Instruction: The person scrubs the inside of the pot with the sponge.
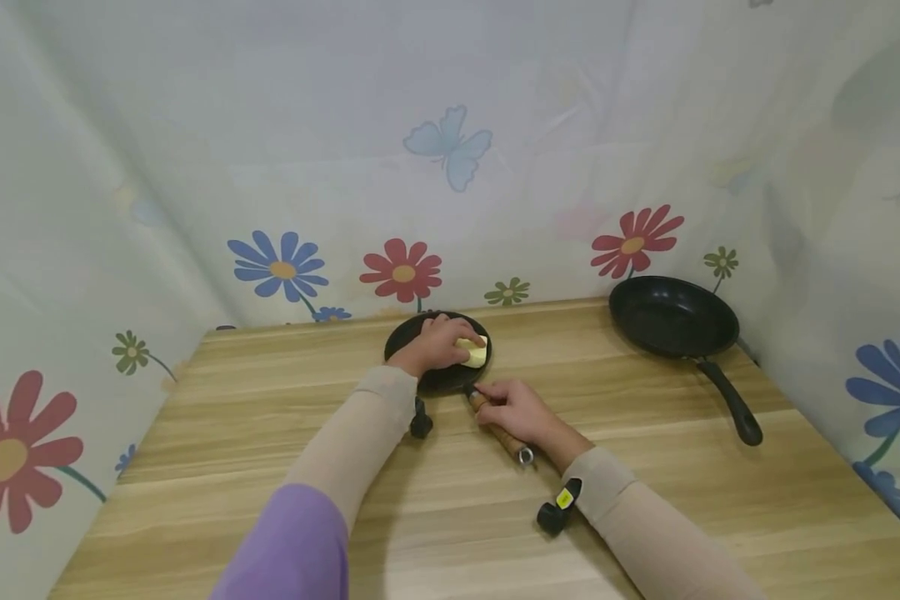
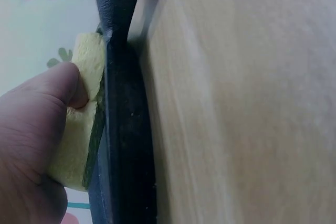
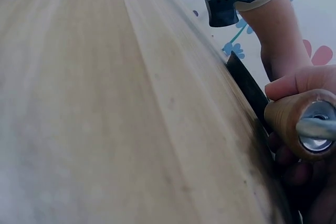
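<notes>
A small black frying pan (image 1: 400,340) lies at the back middle of the table, its wooden handle (image 1: 508,442) pointing toward me. My left hand (image 1: 438,343) reaches over the pan and grips a yellow sponge (image 1: 476,353) inside it, near the right rim. In the left wrist view the sponge (image 2: 81,148) shows a dark green scouring side, and the thumb bends against its yellow face. My right hand (image 1: 521,412) holds the wooden handle, thumb on top. The right wrist view shows the handle's end (image 3: 310,124) with its metal ring, fingers curled beneath it.
A larger black frying pan (image 1: 675,321) stands at the back right, its black handle (image 1: 731,404) angled toward the front right. The wood-grain table (image 1: 285,467) meets a flower-printed curtain (image 1: 330,167) at the back and sides. Each wrist carries a black camera (image 1: 553,518).
</notes>
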`<state>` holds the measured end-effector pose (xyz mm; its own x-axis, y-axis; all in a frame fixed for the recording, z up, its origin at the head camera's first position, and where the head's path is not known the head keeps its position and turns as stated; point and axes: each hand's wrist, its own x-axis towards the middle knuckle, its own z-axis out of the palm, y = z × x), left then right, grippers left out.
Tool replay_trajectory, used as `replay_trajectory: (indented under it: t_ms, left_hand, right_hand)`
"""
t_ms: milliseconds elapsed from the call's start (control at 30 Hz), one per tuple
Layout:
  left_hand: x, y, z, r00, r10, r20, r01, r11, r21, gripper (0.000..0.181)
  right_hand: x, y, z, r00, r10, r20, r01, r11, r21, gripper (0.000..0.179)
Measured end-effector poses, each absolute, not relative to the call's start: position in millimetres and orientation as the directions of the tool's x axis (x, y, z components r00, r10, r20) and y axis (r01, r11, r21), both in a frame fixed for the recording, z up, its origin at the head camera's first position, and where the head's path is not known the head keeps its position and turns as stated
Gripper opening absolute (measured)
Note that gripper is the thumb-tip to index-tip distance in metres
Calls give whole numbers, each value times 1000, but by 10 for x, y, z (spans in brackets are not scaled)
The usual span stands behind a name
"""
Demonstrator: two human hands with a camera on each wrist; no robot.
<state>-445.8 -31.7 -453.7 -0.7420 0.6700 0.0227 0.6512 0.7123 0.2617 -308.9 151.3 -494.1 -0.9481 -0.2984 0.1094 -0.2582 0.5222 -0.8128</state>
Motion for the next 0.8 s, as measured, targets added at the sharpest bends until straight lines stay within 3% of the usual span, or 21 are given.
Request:
replay_trajectory:
  t_ms: [433, 800]
  left_hand:
    - [-4480, -254, -4622, -805, 579, 131, 593, 775, 217, 35]
    - [-4625, -264, -4667, -815, 558, 158, 579, 791, 199, 36]
  right_hand:
    - [-3058, 1495, -4955, -950, -277, 142, -274, 526, -805, 55]
    - [-3034, 1491, -4959, -960, -247, 133, -248, 525, -814, 53]
